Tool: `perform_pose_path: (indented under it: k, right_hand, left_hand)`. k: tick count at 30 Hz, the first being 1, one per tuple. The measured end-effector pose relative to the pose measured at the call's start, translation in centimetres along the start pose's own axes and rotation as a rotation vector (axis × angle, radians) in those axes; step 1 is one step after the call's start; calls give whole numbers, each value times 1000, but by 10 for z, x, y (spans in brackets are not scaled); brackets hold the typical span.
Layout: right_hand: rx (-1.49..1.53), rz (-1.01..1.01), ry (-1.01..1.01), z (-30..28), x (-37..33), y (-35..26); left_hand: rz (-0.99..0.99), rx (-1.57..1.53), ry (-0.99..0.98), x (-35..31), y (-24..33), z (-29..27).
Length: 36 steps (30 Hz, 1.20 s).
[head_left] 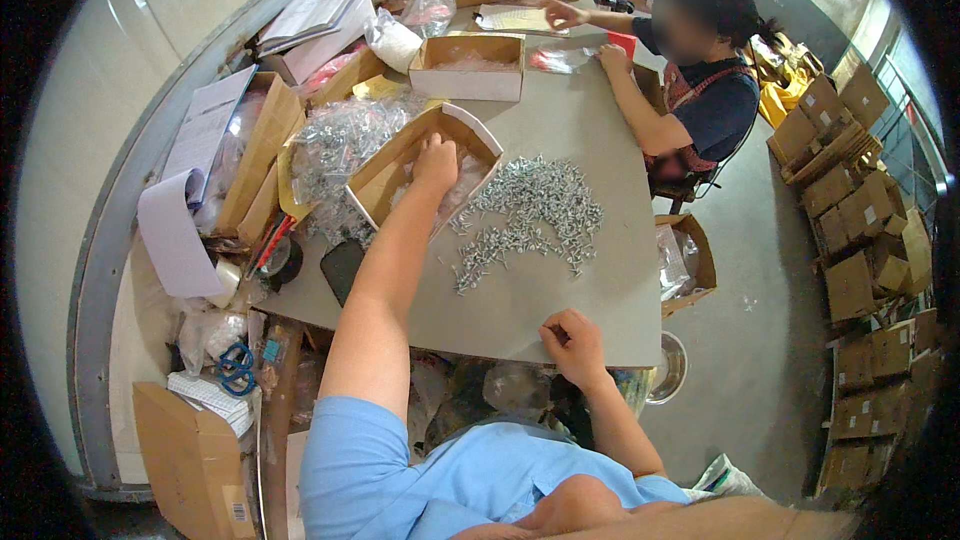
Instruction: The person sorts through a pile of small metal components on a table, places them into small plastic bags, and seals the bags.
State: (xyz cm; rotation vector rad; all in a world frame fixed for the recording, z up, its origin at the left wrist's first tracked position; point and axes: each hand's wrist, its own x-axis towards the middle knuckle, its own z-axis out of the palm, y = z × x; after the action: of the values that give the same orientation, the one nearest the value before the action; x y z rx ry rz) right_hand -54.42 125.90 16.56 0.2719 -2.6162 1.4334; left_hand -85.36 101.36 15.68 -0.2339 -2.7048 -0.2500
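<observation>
My left hand reaches into an open cardboard box, its fingers curled in; whatever they may hold is hidden. Clear plastic bags lie inside the box beside that hand. To the right of the box, a loose heap of small silvery screws spreads over the grey table. My right hand rests by the table's near edge with its fingers closed, and I cannot make out anything in them.
Left of the box are bagged metal parts and a dark flat object. A white-sided box stands farther back. Across the table at the right sits a co-worker, hands over the tabletop. Cartons line the right side.
</observation>
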Motion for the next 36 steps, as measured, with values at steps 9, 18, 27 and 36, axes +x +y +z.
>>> perform_pose_path:
  k: [9, 18, 27, 36]
  right_hand:
    - [-18, -35, 14, -1, 0, 0]
    - [-181, 43, -108, -1, 30, -8]
    - [-540, -327, -61, 60, 109, 3]
    - [-428, -288, -288, 34, 47, -17]
  left_hand:
    - [-126, -409, -47, -7, 4, -73]
    - [-266, -991, -13, -46, -14, -101]
    - [-159, -146, 28, -70, -8, -143]
    - [-171, -865, -239, -127, 19, -169]
